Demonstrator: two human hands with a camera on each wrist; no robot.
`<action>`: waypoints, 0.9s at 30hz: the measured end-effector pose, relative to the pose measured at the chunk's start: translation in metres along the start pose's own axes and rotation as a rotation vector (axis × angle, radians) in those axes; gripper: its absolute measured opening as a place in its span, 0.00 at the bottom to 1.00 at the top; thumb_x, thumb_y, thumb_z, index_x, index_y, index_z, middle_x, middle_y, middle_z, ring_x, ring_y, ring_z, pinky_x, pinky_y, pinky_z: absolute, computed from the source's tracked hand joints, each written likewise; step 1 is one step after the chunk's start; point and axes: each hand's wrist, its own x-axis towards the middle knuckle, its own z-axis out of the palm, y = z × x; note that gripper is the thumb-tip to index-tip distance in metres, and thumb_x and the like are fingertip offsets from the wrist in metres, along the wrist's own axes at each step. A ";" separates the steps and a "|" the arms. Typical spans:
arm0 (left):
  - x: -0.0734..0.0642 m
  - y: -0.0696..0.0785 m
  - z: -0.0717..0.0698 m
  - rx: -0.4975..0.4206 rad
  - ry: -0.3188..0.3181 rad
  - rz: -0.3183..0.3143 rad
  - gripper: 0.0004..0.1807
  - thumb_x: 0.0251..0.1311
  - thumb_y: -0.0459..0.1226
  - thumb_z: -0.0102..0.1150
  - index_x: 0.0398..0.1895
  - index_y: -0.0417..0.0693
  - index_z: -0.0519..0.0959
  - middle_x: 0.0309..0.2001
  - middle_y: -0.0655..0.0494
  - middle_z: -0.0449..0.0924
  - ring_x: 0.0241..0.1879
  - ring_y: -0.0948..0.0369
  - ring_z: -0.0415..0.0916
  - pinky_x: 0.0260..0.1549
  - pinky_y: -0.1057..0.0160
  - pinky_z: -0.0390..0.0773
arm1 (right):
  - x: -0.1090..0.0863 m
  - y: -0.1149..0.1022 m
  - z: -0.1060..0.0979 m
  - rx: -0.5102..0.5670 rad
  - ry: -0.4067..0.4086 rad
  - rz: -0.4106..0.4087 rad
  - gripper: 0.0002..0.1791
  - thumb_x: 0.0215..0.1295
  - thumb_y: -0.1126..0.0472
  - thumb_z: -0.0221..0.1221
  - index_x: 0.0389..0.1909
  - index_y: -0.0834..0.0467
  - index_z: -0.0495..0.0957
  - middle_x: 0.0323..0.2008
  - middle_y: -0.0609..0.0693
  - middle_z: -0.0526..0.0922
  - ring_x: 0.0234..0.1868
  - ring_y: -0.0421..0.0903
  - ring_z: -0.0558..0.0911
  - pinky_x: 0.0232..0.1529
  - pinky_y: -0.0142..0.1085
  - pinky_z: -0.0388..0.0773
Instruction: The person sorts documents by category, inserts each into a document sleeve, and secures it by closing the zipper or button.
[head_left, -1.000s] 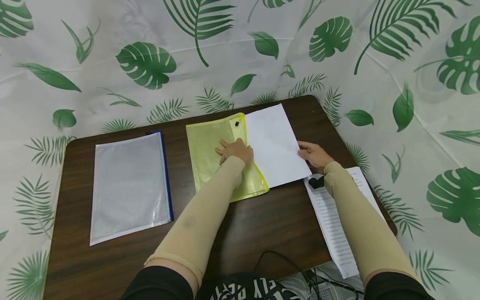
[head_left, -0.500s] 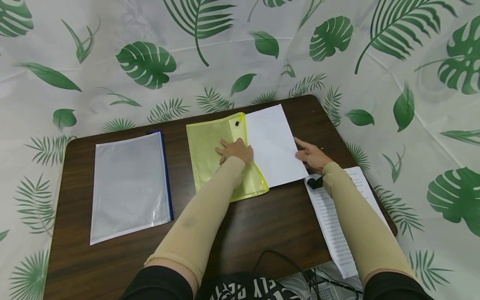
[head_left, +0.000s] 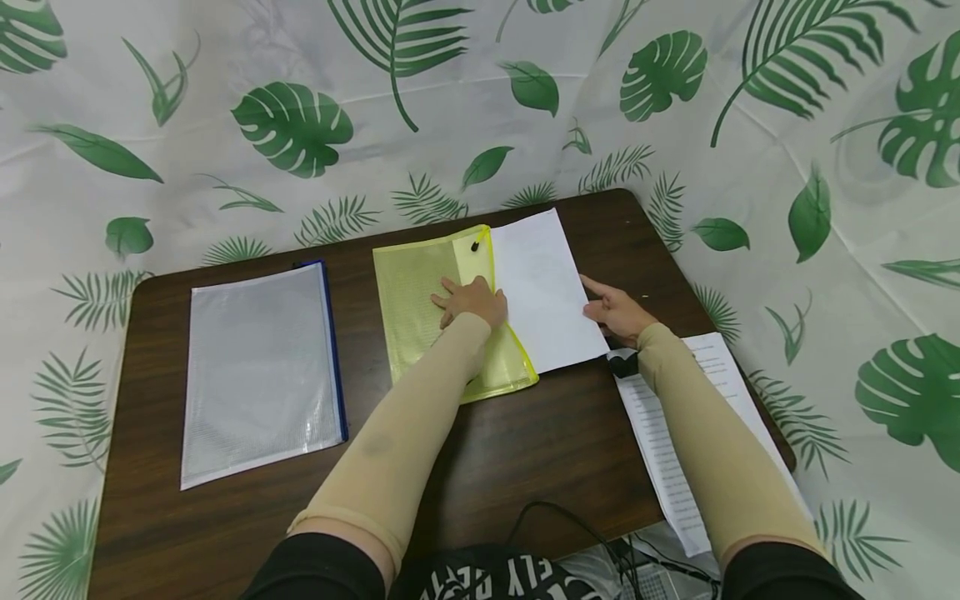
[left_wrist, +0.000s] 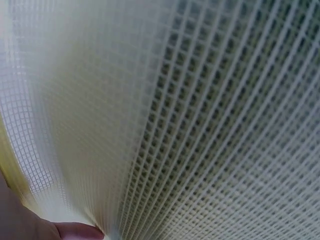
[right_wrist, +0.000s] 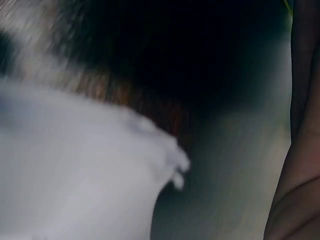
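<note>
A yellow mesh zipper pouch (head_left: 416, 292) lies at the middle of the table. White paper (head_left: 536, 292) reaches into its right side, partly covered by the pouch. My left hand (head_left: 474, 302) rests on the pouch near that edge with its fingers spread. In the left wrist view, the mesh fills most of the picture, and a fingertip (left_wrist: 77, 231) touches it at the bottom left. My right hand (head_left: 618, 312) pinches the paper's right edge, index finger extended along it; some fingers are hidden beneath. Blurred white paper (right_wrist: 85, 165) and part of the hand (right_wrist: 300, 165) show in the right wrist view.
A clear mesh pouch with a blue edge (head_left: 262, 375) lies at the left of the dark wooden table (head_left: 525, 467). Printed sheets (head_left: 667, 450) lie under my right forearm and overhang the front edge. Black cables (head_left: 570, 517) run along the front.
My right hand has shifted left together with the white paper, so more of it is under the yellow pouch. My left hand has stayed in place.
</note>
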 end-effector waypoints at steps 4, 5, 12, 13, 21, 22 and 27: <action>-0.002 0.002 0.001 -0.007 0.012 -0.006 0.36 0.76 0.60 0.30 0.80 0.55 0.58 0.76 0.32 0.53 0.77 0.31 0.33 0.43 0.31 0.79 | 0.003 0.002 0.005 -0.063 0.009 0.015 0.38 0.80 0.68 0.46 0.83 0.47 0.43 0.42 0.53 0.87 0.37 0.44 0.85 0.37 0.41 0.84; -0.003 0.002 0.001 -0.011 0.018 -0.006 0.36 0.76 0.60 0.30 0.80 0.55 0.59 0.77 0.31 0.52 0.77 0.31 0.34 0.44 0.31 0.79 | 0.004 0.002 0.005 -0.072 0.010 0.019 0.38 0.80 0.68 0.47 0.83 0.47 0.43 0.43 0.54 0.86 0.38 0.44 0.85 0.37 0.41 0.84; -0.007 0.002 -0.002 -0.041 0.041 -0.008 0.35 0.77 0.60 0.31 0.80 0.56 0.58 0.78 0.27 0.42 0.72 0.23 0.40 0.44 0.31 0.79 | 0.008 0.003 0.008 -0.106 0.010 0.014 0.39 0.79 0.70 0.48 0.83 0.48 0.43 0.54 0.66 0.82 0.40 0.44 0.86 0.39 0.43 0.85; -0.008 0.001 -0.002 -0.047 0.041 -0.009 0.35 0.77 0.60 0.31 0.80 0.56 0.58 0.78 0.27 0.41 0.72 0.23 0.41 0.44 0.31 0.79 | 0.008 0.003 0.009 -0.121 0.012 0.013 0.40 0.78 0.70 0.48 0.83 0.48 0.43 0.56 0.68 0.81 0.40 0.44 0.86 0.39 0.42 0.85; -0.014 0.001 -0.005 -0.065 0.045 -0.017 0.34 0.77 0.59 0.32 0.79 0.57 0.59 0.78 0.28 0.40 0.73 0.23 0.42 0.45 0.31 0.79 | 0.011 0.001 0.010 -0.225 0.014 -0.009 0.41 0.76 0.72 0.50 0.83 0.54 0.42 0.61 0.74 0.75 0.45 0.44 0.85 0.45 0.37 0.83; -0.014 0.001 -0.006 -0.064 0.047 -0.016 0.34 0.77 0.59 0.32 0.79 0.56 0.59 0.78 0.28 0.40 0.73 0.24 0.42 0.45 0.31 0.79 | 0.012 0.001 0.009 -0.239 0.010 -0.020 0.41 0.76 0.72 0.51 0.83 0.54 0.41 0.62 0.74 0.75 0.46 0.45 0.84 0.46 0.37 0.83; -0.017 0.002 -0.008 -0.054 0.018 -0.013 0.34 0.76 0.57 0.34 0.80 0.55 0.57 0.78 0.28 0.39 0.73 0.24 0.40 0.46 0.31 0.79 | 0.017 0.001 0.008 -0.269 -0.015 -0.044 0.42 0.76 0.72 0.51 0.82 0.54 0.41 0.65 0.73 0.72 0.51 0.49 0.84 0.48 0.38 0.83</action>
